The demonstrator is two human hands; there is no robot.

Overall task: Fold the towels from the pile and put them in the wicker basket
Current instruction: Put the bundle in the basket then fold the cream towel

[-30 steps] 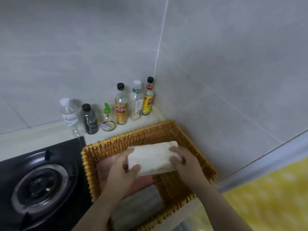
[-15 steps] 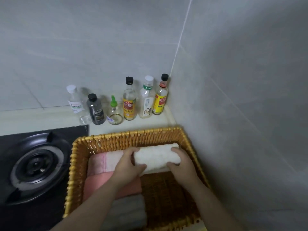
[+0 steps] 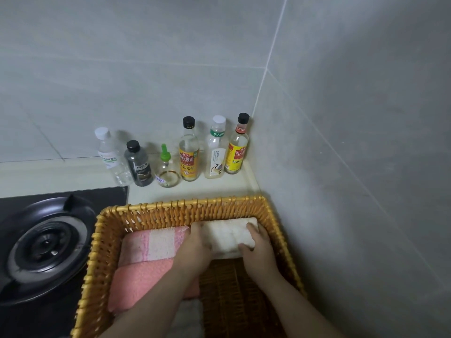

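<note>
A folded white towel (image 3: 228,234) lies in the far right corner of the wicker basket (image 3: 170,206). My left hand (image 3: 195,250) grips its left end and my right hand (image 3: 256,250) grips its right end, fingers curled over the edges. Left of it in the basket lie a pink-and-white striped folded towel (image 3: 151,245) and a salmon folded towel (image 3: 141,281). A grey towel (image 3: 190,313) shows partly at the near edge, under my left forearm. The towel pile is out of view.
The basket stands on a pale counter (image 3: 61,174) in a corner of grey tiled walls. Several bottles (image 3: 188,152) line the back wall. A black gas burner (image 3: 41,247) sits directly left of the basket. The right wall runs close along the basket.
Both hands have lowered the white towel from above the basket down into its far right corner. The view has shifted down and closer to the basket.
</note>
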